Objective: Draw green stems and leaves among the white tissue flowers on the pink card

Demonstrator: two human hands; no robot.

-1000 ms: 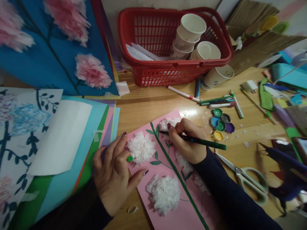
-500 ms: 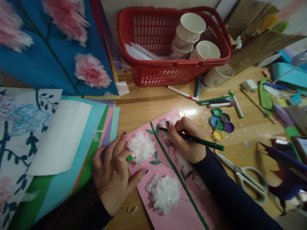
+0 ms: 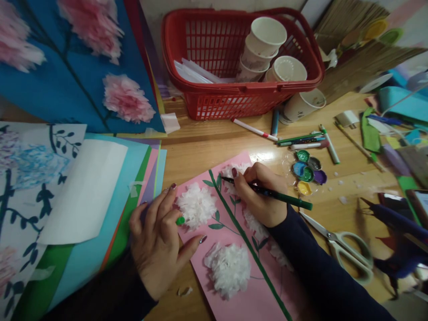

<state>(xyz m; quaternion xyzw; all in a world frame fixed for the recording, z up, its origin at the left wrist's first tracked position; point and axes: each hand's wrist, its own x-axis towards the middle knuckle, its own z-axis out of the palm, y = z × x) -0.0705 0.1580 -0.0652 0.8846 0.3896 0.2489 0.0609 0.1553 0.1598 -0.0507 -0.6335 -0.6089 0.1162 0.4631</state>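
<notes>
A pink paper sheet (image 3: pixel 244 298) lies on the wooden table, with a long green stem, small green leaves and white tissue flowers (image 3: pixel 197 206) stuck on it. My right hand (image 3: pixel 259 194) holds a green marker (image 3: pixel 284 198), its tip on the sheet by a leaf near the top of the stem. My left hand (image 3: pixel 160 240) presses flat on the sheet's left edge beside a white flower, with a green marker cap (image 3: pixel 180 220) between its fingers.
A stack of coloured paper (image 3: pixel 110 214) lies at left below a blue board with pink tissue flowers (image 3: pixel 127 99). A red basket (image 3: pixel 240 62) with paper cups stands behind. Markers (image 3: pixel 304 141), small paint pots (image 3: pixel 307 171) and scissors (image 3: pixel 344 249) lie at right.
My right hand and the marker have shifted slightly up and left along the stem. My left hand has stayed put.
</notes>
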